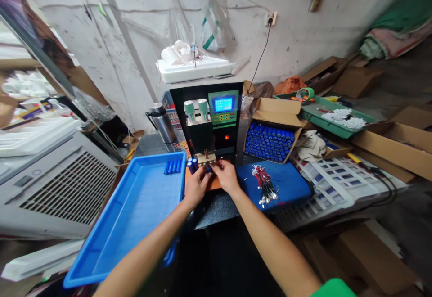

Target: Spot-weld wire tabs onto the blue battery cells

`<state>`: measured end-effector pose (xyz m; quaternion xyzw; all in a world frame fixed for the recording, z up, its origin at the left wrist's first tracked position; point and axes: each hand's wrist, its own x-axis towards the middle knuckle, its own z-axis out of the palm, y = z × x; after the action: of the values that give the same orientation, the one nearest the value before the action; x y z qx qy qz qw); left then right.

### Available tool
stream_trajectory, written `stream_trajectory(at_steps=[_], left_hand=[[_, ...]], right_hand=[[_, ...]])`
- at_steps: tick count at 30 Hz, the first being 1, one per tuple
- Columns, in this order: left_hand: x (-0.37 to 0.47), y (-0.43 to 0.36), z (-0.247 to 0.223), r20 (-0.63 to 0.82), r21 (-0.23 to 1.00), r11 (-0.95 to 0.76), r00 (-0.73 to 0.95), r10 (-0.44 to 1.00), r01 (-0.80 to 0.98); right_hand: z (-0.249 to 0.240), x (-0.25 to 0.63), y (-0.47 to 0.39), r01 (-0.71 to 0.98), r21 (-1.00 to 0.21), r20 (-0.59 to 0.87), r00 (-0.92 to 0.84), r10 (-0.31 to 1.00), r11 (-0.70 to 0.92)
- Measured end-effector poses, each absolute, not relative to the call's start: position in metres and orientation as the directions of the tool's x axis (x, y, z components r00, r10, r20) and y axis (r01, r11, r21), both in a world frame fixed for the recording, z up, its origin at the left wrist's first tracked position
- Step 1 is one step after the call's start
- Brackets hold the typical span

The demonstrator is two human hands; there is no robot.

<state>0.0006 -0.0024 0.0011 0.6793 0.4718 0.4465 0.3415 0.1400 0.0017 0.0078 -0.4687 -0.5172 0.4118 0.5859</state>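
Note:
In the head view, a blue battery cell (209,169) stands under the electrodes of a black spot welder (201,137). My left hand (196,186) is closed round its left side, thumb and fingers pinching it. From the right, my right hand (227,177) reaches to the same spot, fingertips pinched at the cell's top by the electrodes; what they hold is too small to make out. Just left of the electrodes stand more blue battery cells (191,166). An orange mat (195,184) lies beneath the work.
A blue tray (135,225) on the left holds several blue cells (173,167). Red and black wire leads (265,184) lie on a blue pad (293,184). Behind them is a cardboard box (277,107) packed with cells. A steel flask (162,123) stands beside the welder.

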Motion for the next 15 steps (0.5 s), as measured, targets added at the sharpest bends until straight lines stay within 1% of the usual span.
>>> stream_trajectory(at_steps=[11,13,15], left_hand=[[0.001,-0.002,0.0,0.264,0.889,-0.306,0.164,0.951,0.341],[0.002,-0.003,0.001,0.267,0.888,-0.312,0.173,0.948,0.339],[0.002,-0.003,0.002,0.263,0.89,-0.314,0.191,0.946,0.33]], right_hand=[[0.001,0.143,0.001,-0.027,-0.975,0.218,0.115,0.969,0.222],[0.0,0.147,-0.002,-0.001,-0.973,0.23,0.105,0.968,0.231],[-0.002,0.15,-0.005,0.061,-0.971,0.234,0.083,0.969,0.23]])
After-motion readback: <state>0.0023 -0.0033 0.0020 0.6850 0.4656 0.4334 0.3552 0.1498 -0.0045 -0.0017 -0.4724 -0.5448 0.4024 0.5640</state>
